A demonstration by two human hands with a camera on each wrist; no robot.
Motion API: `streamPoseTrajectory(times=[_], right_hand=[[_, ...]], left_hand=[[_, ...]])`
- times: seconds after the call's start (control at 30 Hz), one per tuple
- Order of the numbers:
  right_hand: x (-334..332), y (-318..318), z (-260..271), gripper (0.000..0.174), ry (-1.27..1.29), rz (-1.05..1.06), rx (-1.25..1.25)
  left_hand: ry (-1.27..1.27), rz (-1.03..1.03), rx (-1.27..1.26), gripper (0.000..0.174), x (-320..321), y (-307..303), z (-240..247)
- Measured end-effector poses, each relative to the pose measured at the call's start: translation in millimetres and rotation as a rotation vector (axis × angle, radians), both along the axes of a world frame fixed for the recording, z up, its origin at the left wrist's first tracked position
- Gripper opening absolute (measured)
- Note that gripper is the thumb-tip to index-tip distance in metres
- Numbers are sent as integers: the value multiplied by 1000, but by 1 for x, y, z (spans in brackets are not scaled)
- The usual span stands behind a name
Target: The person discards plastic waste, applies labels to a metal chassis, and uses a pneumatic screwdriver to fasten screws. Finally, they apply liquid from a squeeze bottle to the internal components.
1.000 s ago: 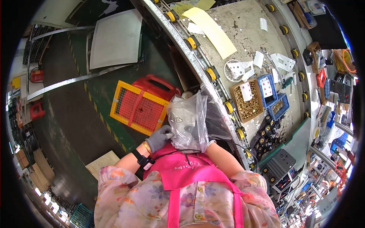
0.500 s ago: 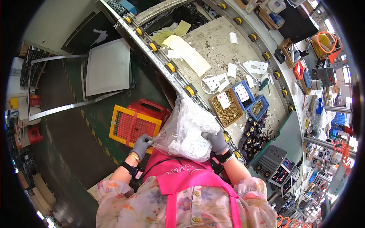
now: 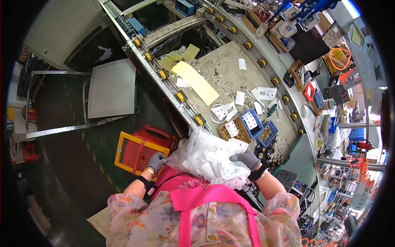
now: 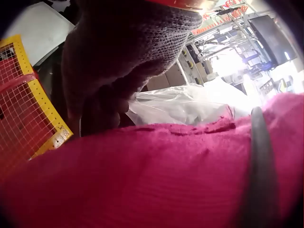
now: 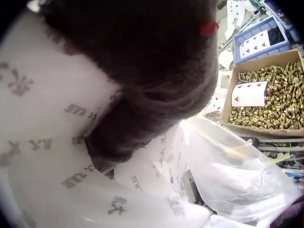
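Note:
In the head view a clear plastic bag (image 3: 186,153) lies against the pink apron, bulging with crumpled white printed sheets (image 3: 220,158). My gloved left hand (image 3: 156,161) pinches the bag's left edge; the left wrist view shows that hand (image 4: 126,52) in shadow beside the bag (image 4: 175,102). At the other side, my gloved right hand (image 3: 248,159) grips the white sheets. Seen from the right wrist, the hand (image 5: 142,85) has its thumb over a white sheet (image 5: 52,118) with grey print, and the clear bag (image 5: 232,166) hangs close by.
A cardboard box of brass fittings (image 3: 224,133) and blue bins (image 3: 251,123) stand on the worn bench (image 3: 222,66) just beyond the bag. A roller rail (image 3: 173,88) edges the bench. A red and yellow mesh-fronted case (image 3: 140,152) is at the left.
My right hand, earlier hidden in the bag, has come out to its right side holding white sheets. The left hand has shifted left with the bag's edge. The head view has turned.

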State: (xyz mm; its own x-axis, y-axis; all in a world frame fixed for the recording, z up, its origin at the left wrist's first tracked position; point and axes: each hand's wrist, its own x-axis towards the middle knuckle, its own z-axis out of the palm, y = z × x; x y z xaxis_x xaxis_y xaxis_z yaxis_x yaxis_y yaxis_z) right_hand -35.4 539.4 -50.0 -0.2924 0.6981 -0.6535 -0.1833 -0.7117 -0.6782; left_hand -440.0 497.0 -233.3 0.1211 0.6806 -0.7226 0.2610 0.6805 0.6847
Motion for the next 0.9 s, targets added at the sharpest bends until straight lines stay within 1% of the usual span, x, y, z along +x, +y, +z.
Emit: streamPoseTrajectory(times=[0.03,0.07,0.13,0.17,0.27,0.3,0.33,0.4,0.43,0.47,0.53,0.6,0.63,0.7,0.73,0.77,0.8,0.83,0.9], right_hand=[[4,7,6,54,-18,10,-73],[8,11,8,54,-37,36,-63],[11,29,16,55,-80,97,-30],[13,39,24,57,-58,107,18],[18,81,62,56,-120,96,-52],[29,97,50,55,-98,94,-40],[25,115,55,50,-4,68,23],[27,160,48,42,-173,113,120],[17,181,58,35,35,59,-32],[6,203,52,29,-75,182,249],[31,263,-50,26,99,67,145],[-13,314,-40,24,27,-80,16],[-31,337,-60,24,-245,16,277],[-37,393,-131,25,-373,115,582],[-59,413,-136,28,-334,26,525],[-81,432,-141,31,-293,-66,472],[-107,449,-142,37,51,-396,20],[-119,464,-153,38,-26,-415,3],[-137,481,-168,40,-72,-418,-34]], left_hand=[[9,-16,9,9,1,4,-5],[18,-32,17,10,-1,7,-8],[133,-112,60,11,-2,16,-5],[191,-148,84,11,-2,21,-4],[232,-144,51,13,-17,23,-15],[202,-130,36,14,-21,22,-21],[173,-116,18,16,-25,18,-28],[155,-117,9,18,-22,-6,-46],[172,-130,21,19,-20,-23,-60],[192,-144,36,20,-20,-27,-69],[259,-135,-21,20,-12,-22,-21],[281,-136,-79,19,-12,-36,-21],[296,-130,-68,20,-12,-44,-14],[316,-111,-58,20,-7,-60,-9],[322,-98,-61,21,-5,-69,-11],[338,-50,-121,20,-2,-74,-7],[351,-1,-182,20,2,-77,0],[361,-6,-195,20,5,-78,7],[371,41,-232,20,12,-80,20]])
